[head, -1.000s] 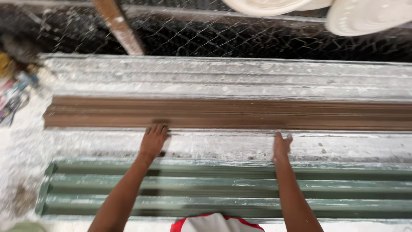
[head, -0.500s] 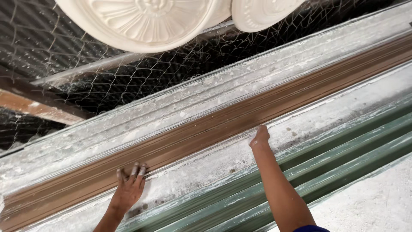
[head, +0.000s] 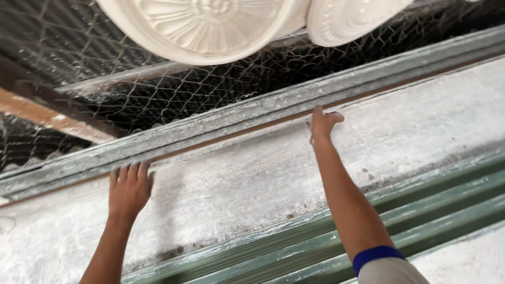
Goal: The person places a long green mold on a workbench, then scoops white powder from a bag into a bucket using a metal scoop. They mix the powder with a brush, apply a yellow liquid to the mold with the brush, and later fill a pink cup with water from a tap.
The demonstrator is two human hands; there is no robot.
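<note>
Both hands lie flat with fingers spread, clasping nothing — the left hand (head: 128, 190) and right hand (head: 322, 124) press their fingertips against the far edge of the long white-crusted moulding strip (head: 263, 179), likely to steady it along its length. The strip lies on the bench, running its full width. A grey-green ribbed mould (head: 294, 252) lies along the near edge; wire mesh (head: 173, 100) and two white plaster rosettes (head: 210, 26) stand beyond the far edge.
</note>
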